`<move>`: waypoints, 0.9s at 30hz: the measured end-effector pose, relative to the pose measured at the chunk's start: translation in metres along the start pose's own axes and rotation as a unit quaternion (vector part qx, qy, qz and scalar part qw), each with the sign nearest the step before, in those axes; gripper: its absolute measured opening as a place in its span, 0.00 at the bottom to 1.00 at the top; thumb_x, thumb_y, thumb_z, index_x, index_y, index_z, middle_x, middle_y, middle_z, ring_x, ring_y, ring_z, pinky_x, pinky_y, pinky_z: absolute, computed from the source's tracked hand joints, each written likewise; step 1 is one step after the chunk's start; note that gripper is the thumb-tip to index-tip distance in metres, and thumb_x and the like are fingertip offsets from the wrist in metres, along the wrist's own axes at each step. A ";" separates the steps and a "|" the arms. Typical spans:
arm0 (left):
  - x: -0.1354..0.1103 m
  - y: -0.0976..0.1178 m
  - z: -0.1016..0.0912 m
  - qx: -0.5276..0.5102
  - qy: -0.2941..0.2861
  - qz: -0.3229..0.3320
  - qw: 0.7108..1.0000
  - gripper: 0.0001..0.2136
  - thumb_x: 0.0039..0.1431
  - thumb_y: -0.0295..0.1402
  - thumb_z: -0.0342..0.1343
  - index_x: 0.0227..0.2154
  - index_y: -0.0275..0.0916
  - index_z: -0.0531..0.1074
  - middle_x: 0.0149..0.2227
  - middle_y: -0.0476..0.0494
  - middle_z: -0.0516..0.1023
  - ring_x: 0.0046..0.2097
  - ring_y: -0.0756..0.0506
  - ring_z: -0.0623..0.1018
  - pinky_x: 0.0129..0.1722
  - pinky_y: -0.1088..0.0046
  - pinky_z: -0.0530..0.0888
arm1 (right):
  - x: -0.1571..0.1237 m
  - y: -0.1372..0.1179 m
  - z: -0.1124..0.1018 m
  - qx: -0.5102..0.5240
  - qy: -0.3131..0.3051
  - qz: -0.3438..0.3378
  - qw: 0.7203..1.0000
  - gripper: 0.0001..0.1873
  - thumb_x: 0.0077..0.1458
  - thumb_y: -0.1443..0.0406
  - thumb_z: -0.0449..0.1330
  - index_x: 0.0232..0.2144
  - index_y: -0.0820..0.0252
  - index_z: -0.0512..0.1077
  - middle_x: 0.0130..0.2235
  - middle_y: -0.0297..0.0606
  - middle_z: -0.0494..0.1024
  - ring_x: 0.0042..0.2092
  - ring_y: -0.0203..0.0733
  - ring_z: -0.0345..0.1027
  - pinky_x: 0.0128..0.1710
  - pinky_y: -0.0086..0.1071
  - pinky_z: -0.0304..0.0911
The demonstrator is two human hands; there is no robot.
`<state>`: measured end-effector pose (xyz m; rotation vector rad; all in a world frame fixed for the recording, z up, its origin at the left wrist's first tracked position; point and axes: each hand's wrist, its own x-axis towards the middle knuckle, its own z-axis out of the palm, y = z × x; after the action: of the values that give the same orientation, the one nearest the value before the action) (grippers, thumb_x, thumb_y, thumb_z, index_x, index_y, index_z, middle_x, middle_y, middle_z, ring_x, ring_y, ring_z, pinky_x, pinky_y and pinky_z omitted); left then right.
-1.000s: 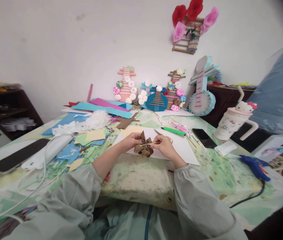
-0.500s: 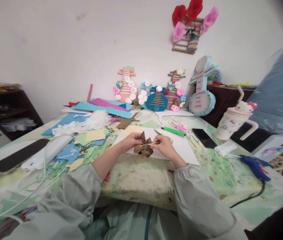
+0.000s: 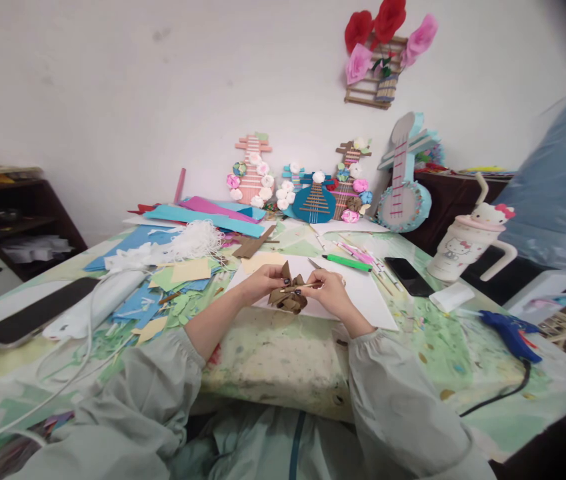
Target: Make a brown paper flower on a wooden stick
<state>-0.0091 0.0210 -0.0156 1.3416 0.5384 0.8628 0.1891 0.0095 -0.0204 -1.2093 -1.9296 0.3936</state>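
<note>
A brown paper flower [image 3: 290, 303] with several folded petals is held above the near edge of a white sheet [image 3: 363, 303]. My left hand [image 3: 264, 283] pinches its upper left side, fingers closed on a petal. From the right, my right hand [image 3: 330, 291] grips a thin pale stick [image 3: 307, 287] whose tip reaches the flower's middle. Partly hidden behind the right hand, a pair of scissors [image 3: 314, 264] lies on the sheet, with its blade showing. A green pen [image 3: 347, 262] lies just beyond.
Paper scraps [image 3: 187, 307], white string [image 3: 197, 241] and a power strip [image 3: 95, 310] lie left, near a phone [image 3: 37, 313]. On the right are another phone [image 3: 407, 276], a tumbler [image 3: 455, 250] and a blue glue gun [image 3: 510, 333]. Paper lutes [image 3: 315, 200] stand along the wall.
Both hands stay almost in place around the flower. The flower and stick have shifted very slightly.
</note>
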 end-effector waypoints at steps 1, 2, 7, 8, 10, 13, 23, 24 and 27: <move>0.000 0.000 0.000 -0.001 -0.001 0.000 1.000 0.11 0.40 0.29 0.67 0.28 0.30 0.73 0.28 0.45 0.76 0.31 0.49 0.73 0.35 0.74 0.67 | 0.000 0.000 0.000 0.000 0.000 0.000 1.000 0.13 0.41 0.60 0.65 0.17 0.61 0.67 0.21 0.29 0.71 0.26 0.33 0.61 0.34 0.31 0.51; 0.000 0.000 0.000 -0.001 -0.002 0.000 1.000 0.11 0.40 0.29 0.67 0.28 0.30 0.73 0.28 0.45 0.76 0.31 0.49 0.73 0.35 0.74 0.67 | 0.000 0.000 0.000 -0.001 -0.001 0.001 1.000 0.13 0.41 0.60 0.65 0.17 0.61 0.67 0.21 0.29 0.71 0.26 0.33 0.61 0.34 0.31 0.51; 0.000 0.001 0.000 -0.009 0.005 -0.002 1.000 0.12 0.40 0.29 0.67 0.28 0.31 0.74 0.28 0.45 0.76 0.31 0.49 0.74 0.35 0.75 0.67 | 0.000 0.001 0.000 0.002 0.000 0.002 1.000 0.13 0.41 0.60 0.65 0.17 0.61 0.67 0.21 0.30 0.71 0.27 0.34 0.62 0.33 0.31 0.51; 0.000 0.001 0.001 -0.011 0.005 -0.001 1.000 0.11 0.40 0.29 0.67 0.28 0.31 0.74 0.28 0.45 0.76 0.31 0.49 0.74 0.34 0.75 0.67 | 0.000 0.001 0.000 0.002 0.000 0.002 1.000 0.13 0.41 0.60 0.65 0.17 0.61 0.67 0.21 0.30 0.72 0.27 0.34 0.62 0.33 0.31 0.51; 0.000 0.001 0.001 -0.015 0.001 0.000 1.000 0.11 0.40 0.29 0.67 0.28 0.30 0.74 0.28 0.44 0.76 0.31 0.49 0.74 0.34 0.74 0.67 | 0.000 0.001 0.000 0.001 0.001 0.002 1.000 0.13 0.41 0.60 0.65 0.17 0.60 0.67 0.21 0.30 0.72 0.27 0.34 0.61 0.33 0.31 0.50; 0.000 0.001 0.001 -0.018 -0.001 0.002 1.000 0.11 0.40 0.29 0.67 0.28 0.30 0.74 0.28 0.44 0.77 0.31 0.49 0.74 0.34 0.74 0.68 | -0.001 0.001 0.000 -0.003 0.001 0.002 1.000 0.13 0.42 0.60 0.65 0.17 0.60 0.67 0.21 0.30 0.72 0.27 0.34 0.61 0.33 0.31 0.50; -0.001 0.002 0.003 -0.014 0.005 -0.005 1.000 0.12 0.39 0.30 0.68 0.28 0.30 0.74 0.28 0.44 0.77 0.31 0.49 0.74 0.34 0.74 0.68 | 0.000 0.001 0.000 -0.001 0.000 0.001 1.000 0.13 0.41 0.60 0.65 0.17 0.61 0.67 0.21 0.29 0.71 0.26 0.33 0.61 0.33 0.30 0.51; -0.001 0.003 0.003 -0.014 0.005 -0.007 1.000 0.12 0.39 0.30 0.68 0.28 0.30 0.74 0.28 0.44 0.77 0.31 0.49 0.74 0.35 0.74 0.68 | 0.000 0.001 0.000 -0.001 0.001 0.001 1.000 0.13 0.41 0.60 0.65 0.17 0.61 0.66 0.21 0.29 0.71 0.26 0.33 0.61 0.32 0.30 0.51; -0.001 0.003 0.003 -0.013 0.008 -0.008 1.000 0.12 0.40 0.30 0.68 0.28 0.30 0.74 0.28 0.44 0.77 0.31 0.49 0.74 0.34 0.75 0.68 | 0.000 0.001 0.000 0.005 -0.001 0.000 1.000 0.13 0.41 0.60 0.65 0.17 0.61 0.66 0.21 0.29 0.71 0.26 0.33 0.61 0.32 0.30 0.51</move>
<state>-0.0079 0.0180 -0.0122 1.3067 0.5479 0.8648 0.1895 0.0099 -0.0207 -1.2032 -1.9267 0.4043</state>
